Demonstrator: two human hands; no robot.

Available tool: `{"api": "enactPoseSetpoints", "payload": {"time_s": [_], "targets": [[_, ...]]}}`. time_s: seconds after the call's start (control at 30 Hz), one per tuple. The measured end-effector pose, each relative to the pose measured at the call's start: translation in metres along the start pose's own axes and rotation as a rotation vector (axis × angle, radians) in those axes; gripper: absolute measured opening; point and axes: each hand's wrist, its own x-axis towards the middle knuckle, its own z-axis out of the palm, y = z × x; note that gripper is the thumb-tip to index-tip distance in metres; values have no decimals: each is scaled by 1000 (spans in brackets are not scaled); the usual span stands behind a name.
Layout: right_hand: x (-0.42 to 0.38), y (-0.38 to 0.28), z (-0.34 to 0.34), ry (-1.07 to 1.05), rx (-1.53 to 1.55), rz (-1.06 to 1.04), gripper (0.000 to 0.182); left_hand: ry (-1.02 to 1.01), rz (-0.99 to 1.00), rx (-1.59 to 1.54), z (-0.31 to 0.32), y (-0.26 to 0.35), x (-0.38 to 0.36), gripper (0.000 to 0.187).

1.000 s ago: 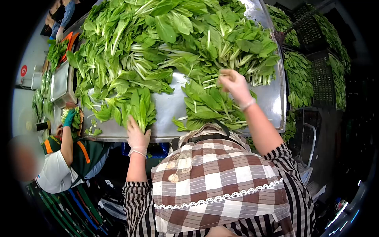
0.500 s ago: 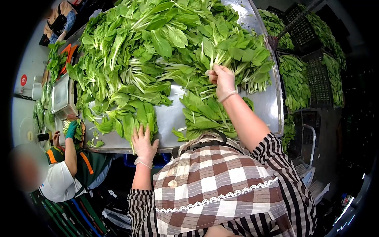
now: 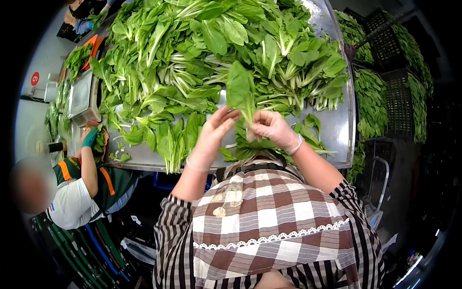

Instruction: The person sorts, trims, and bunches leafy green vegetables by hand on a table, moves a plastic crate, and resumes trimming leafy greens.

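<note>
In front of my chest, my right hand (image 3: 273, 130) pinches the stem end of a leafy green plant (image 3: 240, 86), its broad leaf pointing up and away from me. My left hand (image 3: 216, 130) is beside the same plant, fingers stretched along its leaf base with a gap to the thumb. Both hands wear thin clear gloves. Beneath them lie more loose greens near the table edge. Left of my left hand, a small bunch of greens (image 3: 171, 144) rests at the front edge. Beyond my hands spreads a large heap of leafy greens (image 3: 187, 72).
The metal table (image 3: 344, 139) runs out to the right. Black crates (image 3: 399, 96) of greens stand beyond it. On the left, a co-worker's green-gloved hand (image 3: 89, 137) holds greens beside a weighing scale (image 3: 83, 98). Another person is at the far left.
My right hand has come back from the heap with a plant. My left hand has lifted off the small bunch and moved right to meet it. The view has shifted slightly.
</note>
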Motion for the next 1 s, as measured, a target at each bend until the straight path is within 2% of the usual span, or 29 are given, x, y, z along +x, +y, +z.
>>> {"api": "enactPoseSetpoints", "payload": {"time_s": [0.03,0.13,0.23,0.33,0.43,0.73,0.83,1.0], "targets": [[-2,1,0,-53,2,35,16,-67,-84,-198,5,1,5,47],[-8,6,-3,-168,13,116,22,-171,-114,-217,7,-14,15,38],[-14,12,-1,-69,-5,115,23,-73,23,-93,11,-31,19,39],[-12,20,4,64,-77,103,23,22,57,-52,21,-34,16,37],[-9,32,5,109,5,102,23,81,52,-40,22,-34,10,35],[-8,39,6,103,72,51,25,140,26,-113,16,-40,7,30],[-9,39,5,100,201,65,25,131,15,-131,10,-44,8,28],[-10,40,7,88,70,60,27,150,34,-86,12,-46,7,32]]}}
